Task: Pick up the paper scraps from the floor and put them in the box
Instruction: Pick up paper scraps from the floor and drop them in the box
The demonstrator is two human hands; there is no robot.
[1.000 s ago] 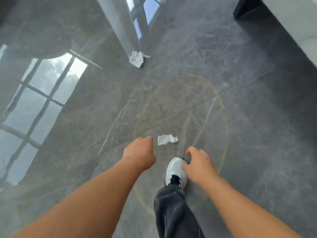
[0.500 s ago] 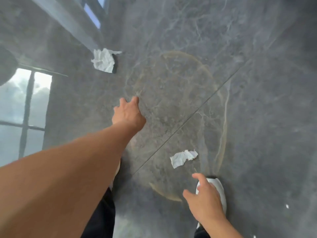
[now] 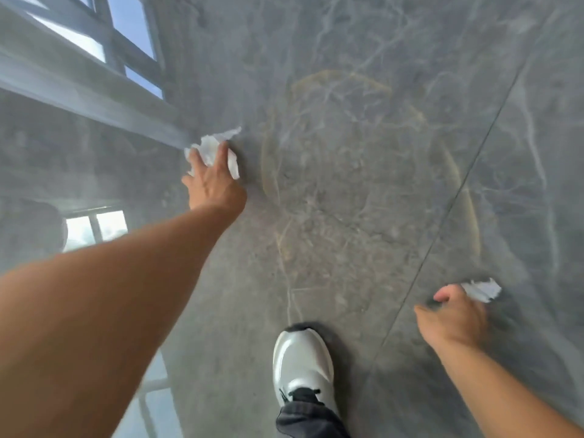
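On floor, left hand (image 3: 211, 181) on upright scrap (image 3: 212, 149)

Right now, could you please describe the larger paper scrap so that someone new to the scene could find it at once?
Start at the pale window reflection crossing the glossy grey floor at upper left and follow it down to its end. There lies the larger scrap, crumpled and white, under the left hand. The smaller scrap is at lower right by the right hand, past the floor seam.

Bare floor (image 3: 363, 191) lies open between hands; a shoe (image 3: 301, 358) stands below.
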